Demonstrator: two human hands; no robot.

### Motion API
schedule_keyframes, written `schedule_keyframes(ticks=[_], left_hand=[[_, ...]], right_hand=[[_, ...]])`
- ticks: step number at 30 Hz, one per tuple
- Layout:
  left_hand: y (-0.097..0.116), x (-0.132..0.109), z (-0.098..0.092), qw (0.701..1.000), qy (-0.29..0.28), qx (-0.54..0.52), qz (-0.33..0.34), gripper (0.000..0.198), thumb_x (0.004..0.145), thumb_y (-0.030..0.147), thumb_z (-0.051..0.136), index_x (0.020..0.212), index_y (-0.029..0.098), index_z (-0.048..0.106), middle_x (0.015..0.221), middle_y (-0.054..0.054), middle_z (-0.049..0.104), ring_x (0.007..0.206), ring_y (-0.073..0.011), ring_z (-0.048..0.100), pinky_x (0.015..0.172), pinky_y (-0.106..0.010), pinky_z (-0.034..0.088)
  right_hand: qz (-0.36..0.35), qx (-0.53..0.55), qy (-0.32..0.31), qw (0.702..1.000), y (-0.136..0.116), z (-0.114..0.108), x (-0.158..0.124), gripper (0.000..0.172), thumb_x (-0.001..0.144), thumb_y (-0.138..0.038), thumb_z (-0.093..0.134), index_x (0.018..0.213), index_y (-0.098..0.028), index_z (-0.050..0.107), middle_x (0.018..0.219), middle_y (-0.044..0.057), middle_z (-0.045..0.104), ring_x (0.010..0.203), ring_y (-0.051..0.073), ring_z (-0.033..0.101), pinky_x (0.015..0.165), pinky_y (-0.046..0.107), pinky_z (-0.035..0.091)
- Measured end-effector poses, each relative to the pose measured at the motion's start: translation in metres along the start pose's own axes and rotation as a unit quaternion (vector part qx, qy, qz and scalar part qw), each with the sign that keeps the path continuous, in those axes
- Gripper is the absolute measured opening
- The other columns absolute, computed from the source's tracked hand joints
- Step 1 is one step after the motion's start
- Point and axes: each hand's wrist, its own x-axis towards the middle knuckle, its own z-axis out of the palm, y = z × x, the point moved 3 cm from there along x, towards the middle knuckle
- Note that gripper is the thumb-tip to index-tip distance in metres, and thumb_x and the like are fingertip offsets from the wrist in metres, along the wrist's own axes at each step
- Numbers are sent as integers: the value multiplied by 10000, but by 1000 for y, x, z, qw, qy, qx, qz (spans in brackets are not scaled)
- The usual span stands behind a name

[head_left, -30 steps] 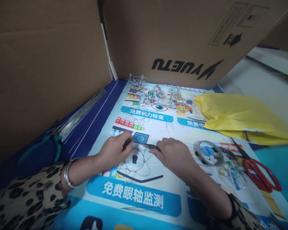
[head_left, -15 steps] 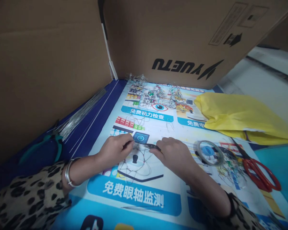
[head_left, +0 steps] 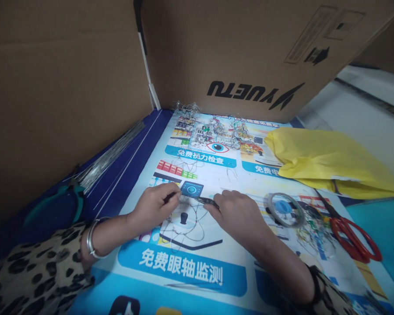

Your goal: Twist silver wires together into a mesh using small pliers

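Note:
In the head view my left hand (head_left: pixel 157 202) is closed in a pinch on the end of a thin wire; the fingertips hide the exact grip. My right hand (head_left: pixel 235 213) is wrapped round dark narrow-nosed pliers (head_left: pixel 207 201), whose tip points left towards my left fingers. Between the hands the wire spans from my left fingertips to the plier tip. Below it hang or lie loose loops of wire (head_left: pixel 197 236) with small beads or knots, over the printed sheet (head_left: pixel 223 175).
A wire bundle (head_left: pixel 110 155) and teal-handled pliers (head_left: pixel 77 197) lie left. At right are a tape roll (head_left: pixel 285 210), red-handled scissors (head_left: pixel 354 238), a tangle of coloured wire (head_left: pixel 315 227) and a yellow bag (head_left: pixel 328 153). Cardboard walls (head_left: pixel 197 52) stand behind, with wire pieces (head_left: pixel 236 131) before them.
My left hand has shifted very slightly left, and the view has moved a little. Both hands keep their grip, and the plier tip stays between them.

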Motion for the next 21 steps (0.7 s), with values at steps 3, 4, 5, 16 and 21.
schedule_keyframes(ticks=[3,4,5,16,21], left_hand=[[-2,0,0,999,-12,-27,-26,106,800,144,478,760,159,575,593,54,521,536,-64,469,520,-159,357],[-3,0,0,999,-18,-34,-31,109,811,158,478,763,160,575,587,54,520,534,-65,471,515,-157,359],[-3,-1,0,998,-24,-41,-33,114,823,170,475,770,160,575,587,53,523,536,-66,477,514,-157,365],[-4,-3,-5,995,-32,-13,93,112,853,143,477,851,163,587,766,-13,643,693,-102,596,625,-194,465],[-5,-4,-4,988,-34,5,149,173,868,130,452,948,175,599,813,-21,658,736,-108,611,655,-200,476]], right_hand=[[3,-1,-2,1000,-1,-1,0,336,887,-446,385,799,-207,603,774,49,623,723,187,559,570,278,309],[5,-3,-3,1000,-1,-1,1,331,886,-445,388,802,-207,603,774,49,623,724,189,560,570,278,310],[6,-4,-4,1000,-1,-1,1,326,884,-444,392,806,-207,603,775,50,624,727,193,562,570,278,312],[3,1,-24,1000,6,-5,3,353,891,-457,365,825,-201,597,792,53,639,732,197,581,560,274,309],[-1,26,-39,999,16,-11,2,360,885,-475,371,807,-208,600,758,33,632,681,164,564,520,261,265]])
